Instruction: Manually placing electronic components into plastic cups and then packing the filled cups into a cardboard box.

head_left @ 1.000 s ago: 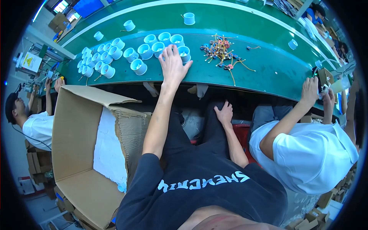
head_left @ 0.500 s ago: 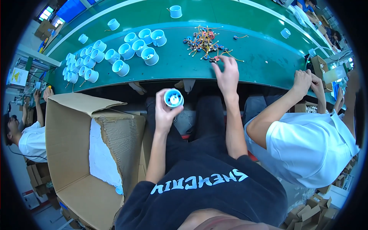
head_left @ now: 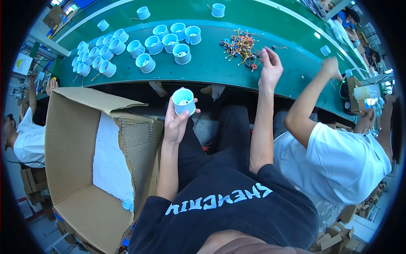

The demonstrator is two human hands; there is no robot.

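My left hand [head_left: 174, 125] is closed round a light blue plastic cup-shaped housing [head_left: 184, 106], held above my lap with its open top showing white parts inside. At the right side of a pile of small wired components [head_left: 240, 45] is my right hand [head_left: 270, 71], thumb and fingers drawn together in a pinch. Whatever is between its fingertips, if anything, is too small to make out. The pile has dark and red round heads on yellow and orange leads. Several more light blue housings [head_left: 145, 63] stand on the green table to the left.
The green table [head_left: 203, 70] curves across the front. A large open cardboard box [head_left: 69, 161] stands to my left, with pale blue pieces low inside it. Close on my right sits a co-worker in a white shirt [head_left: 338, 165], one arm over the table. Two lone housings [head_left: 218, 10] [head_left: 325, 51] stand farther off.
The view has shifted, moving the table items rightward. My right hand has risen from the pile's near edge to its right side. The left hand has tilted the housing. The co-worker's arm has lifted.
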